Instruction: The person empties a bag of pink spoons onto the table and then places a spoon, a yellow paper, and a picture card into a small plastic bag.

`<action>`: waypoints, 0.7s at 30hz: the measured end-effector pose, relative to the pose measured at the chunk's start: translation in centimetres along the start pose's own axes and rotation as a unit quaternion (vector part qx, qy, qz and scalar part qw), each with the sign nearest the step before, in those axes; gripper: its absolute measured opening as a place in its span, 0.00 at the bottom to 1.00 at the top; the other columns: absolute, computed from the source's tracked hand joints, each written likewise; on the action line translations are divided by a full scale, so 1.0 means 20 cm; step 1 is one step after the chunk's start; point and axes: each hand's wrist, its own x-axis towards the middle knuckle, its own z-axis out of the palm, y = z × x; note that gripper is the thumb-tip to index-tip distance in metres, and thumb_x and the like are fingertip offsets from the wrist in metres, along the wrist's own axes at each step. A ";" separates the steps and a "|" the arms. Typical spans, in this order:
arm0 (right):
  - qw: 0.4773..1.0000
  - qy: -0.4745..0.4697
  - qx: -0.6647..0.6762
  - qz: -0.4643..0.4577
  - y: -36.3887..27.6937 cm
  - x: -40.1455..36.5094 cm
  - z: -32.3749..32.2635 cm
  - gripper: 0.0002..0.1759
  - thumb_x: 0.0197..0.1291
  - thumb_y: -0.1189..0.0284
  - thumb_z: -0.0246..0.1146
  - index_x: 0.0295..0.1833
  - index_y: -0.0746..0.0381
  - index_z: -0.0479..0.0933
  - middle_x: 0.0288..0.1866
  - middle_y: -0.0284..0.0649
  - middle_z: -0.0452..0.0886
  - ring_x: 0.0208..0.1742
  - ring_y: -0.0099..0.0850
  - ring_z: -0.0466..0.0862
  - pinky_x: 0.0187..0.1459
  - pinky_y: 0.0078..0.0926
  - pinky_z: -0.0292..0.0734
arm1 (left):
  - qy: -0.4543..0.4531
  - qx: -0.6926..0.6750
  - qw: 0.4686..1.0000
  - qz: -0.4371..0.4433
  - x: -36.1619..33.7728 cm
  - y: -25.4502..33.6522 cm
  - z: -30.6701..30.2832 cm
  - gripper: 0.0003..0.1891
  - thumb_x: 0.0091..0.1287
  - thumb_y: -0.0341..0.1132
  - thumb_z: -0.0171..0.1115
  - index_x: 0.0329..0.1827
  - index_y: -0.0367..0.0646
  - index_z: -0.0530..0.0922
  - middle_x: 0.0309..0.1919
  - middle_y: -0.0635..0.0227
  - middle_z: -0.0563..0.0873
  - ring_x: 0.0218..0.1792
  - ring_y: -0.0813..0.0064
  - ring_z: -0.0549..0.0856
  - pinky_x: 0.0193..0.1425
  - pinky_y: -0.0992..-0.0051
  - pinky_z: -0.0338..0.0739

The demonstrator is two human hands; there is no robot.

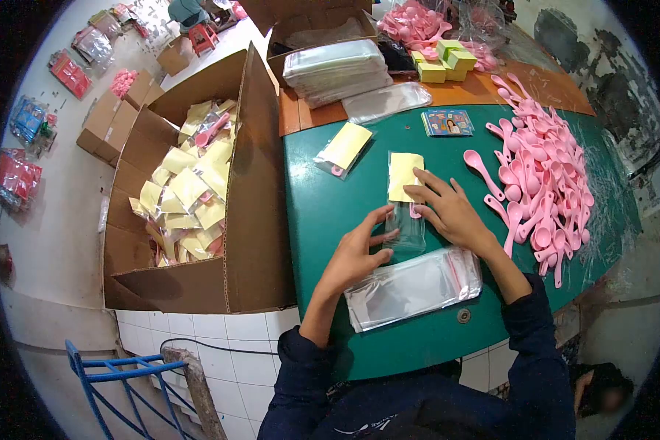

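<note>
A clear plastic bag (405,233) lies on the green tabletop with a yellow card (403,176) at its far end and a bit of pink spoon showing beside the card. My right hand (455,216) rests over the card's right side, fingers spread. At the bag's left edge is my left hand (356,253), its fingers apart and slightly curled; whether it pinches the film cannot be made out. Just below both hands lies a stack of clear plastic bags (411,290). Farther left sits a packed bag with a yellow card (347,145).
Pink spoons (543,176) form a large pile at right. A cardboard box (260,205) full of packed bags stands at left. Behind are picture cards (447,122), stacked clear bags (337,70) and yellow-green card blocks (447,62). A blue metal frame (121,374) stands lower left.
</note>
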 end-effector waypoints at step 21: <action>0.991 -0.039 0.109 -0.069 -0.19 -0.05 0.06 0.10 0.46 0.69 0.63 0.32 0.58 0.70 0.35 0.40 0.69 0.46 0.37 0.69 0.45 0.35 0.59 | 0.029 -0.065 0.990 -0.119 0.01 0.06 0.00 0.21 0.66 0.30 0.50 0.63 0.44 0.61 0.38 0.62 0.82 0.41 0.78 0.80 0.38 0.80 0.77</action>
